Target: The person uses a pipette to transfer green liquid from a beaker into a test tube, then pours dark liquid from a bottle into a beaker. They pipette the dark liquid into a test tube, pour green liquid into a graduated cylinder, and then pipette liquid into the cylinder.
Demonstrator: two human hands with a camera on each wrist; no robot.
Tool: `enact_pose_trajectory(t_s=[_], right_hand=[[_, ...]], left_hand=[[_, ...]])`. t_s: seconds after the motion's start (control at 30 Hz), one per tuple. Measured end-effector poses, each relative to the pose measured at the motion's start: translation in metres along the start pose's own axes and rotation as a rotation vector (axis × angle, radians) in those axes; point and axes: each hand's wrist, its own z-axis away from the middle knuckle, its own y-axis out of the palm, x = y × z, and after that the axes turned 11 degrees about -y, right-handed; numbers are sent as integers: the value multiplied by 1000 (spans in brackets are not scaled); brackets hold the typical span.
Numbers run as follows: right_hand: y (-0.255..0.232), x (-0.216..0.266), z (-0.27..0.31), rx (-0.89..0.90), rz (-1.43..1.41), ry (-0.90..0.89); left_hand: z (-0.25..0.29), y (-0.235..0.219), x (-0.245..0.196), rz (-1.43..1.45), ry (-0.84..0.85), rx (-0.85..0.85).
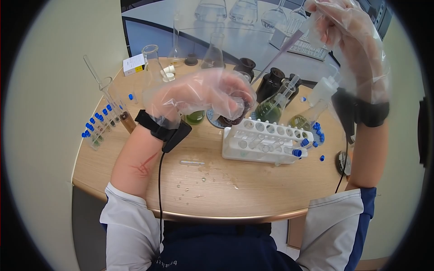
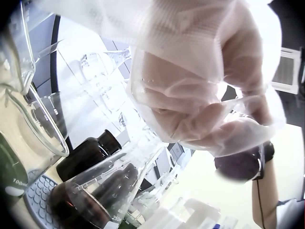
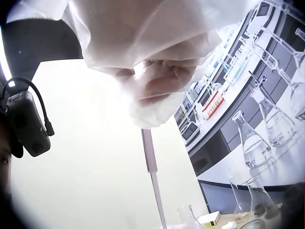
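Observation:
Raised high at the right, my gloved right hand (image 1: 343,27) holds a long dropper (image 1: 289,43) by its top, which the fingers hide. The dropper has a pale purple tint and slants down to the left. In the right wrist view its barrel (image 3: 149,150) steps down to a thin stem below the right hand (image 3: 157,86). My gloved left hand (image 1: 203,92) curls its fingers at the neck of a conical flask (image 2: 81,205) with dark reddish-brown liquid. That flask stands over a blue textured mat (image 2: 40,198); in the head view the left hand covers most of it.
A white rack (image 1: 257,153) with test tubes stands right of centre. Flasks of green liquid (image 1: 269,110) and dark bottles (image 1: 270,83) crowd behind it. Blue-capped tubes (image 1: 101,122) stand at the left. A glass tube (image 1: 192,162) and droplets lie in front. A cable (image 1: 160,189) hangs from the left wrist.

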Motion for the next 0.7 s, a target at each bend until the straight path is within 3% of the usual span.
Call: enact_pose_trajectory(t_s=[0.17,0.33,0.53,0.63,0.7], right_hand=[[-7,1,-7,60,-82,125],[-9,-6,-11,51,-48,119],[-24,-28,-17,259,-93,-121],[-22,-15,-15,295,-65,-18],[-24,-26,-15,284,-68,-85]], left_hand=[[1,1,-3,22,-19,14],[1,0,-2,52,-38,8],[4,3,-7,39,-50,-27],[4,4,-8,38,-55,-37],[5,4,-8,36,-61,-38]])
